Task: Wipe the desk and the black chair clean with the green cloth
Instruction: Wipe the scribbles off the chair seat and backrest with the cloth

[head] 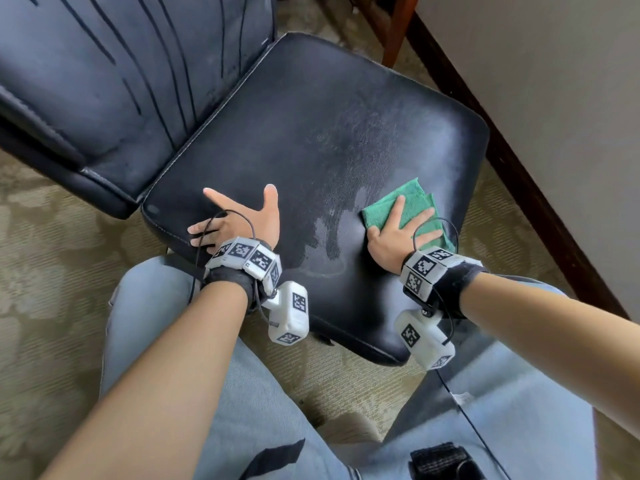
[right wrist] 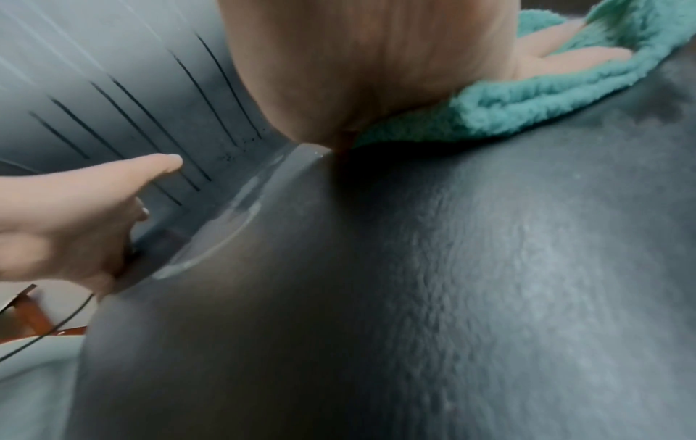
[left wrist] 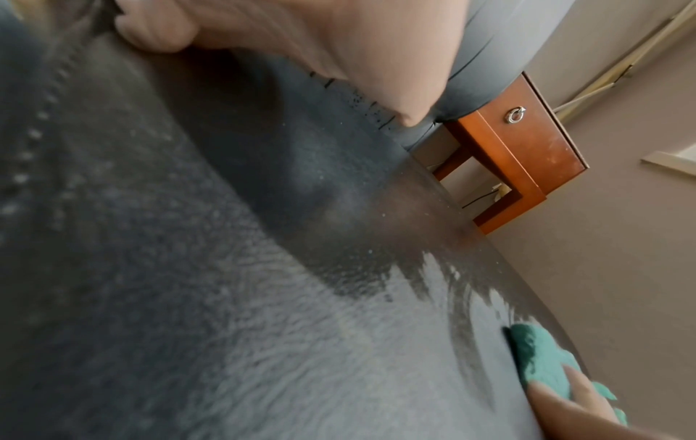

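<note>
Nearby, wooden desk (left wrist: 527, 154) behind black chair (head: 311, 133), right hand (head: 391, 237) flat on green cloth (head: 398, 202), left hand (head: 239, 223) spread open on seat.

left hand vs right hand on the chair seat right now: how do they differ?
1. The right hand presses the green cloth flat onto the seat; the left hand holds nothing and touches the bare seat.
2. The left hand sits at the seat's edge nearest the backrest, some fingers over that edge; the right hand lies on top, towards the other side.
3. Damp streaks lie beside the right hand.

Both have straight fingers and rest on the seat.
</note>
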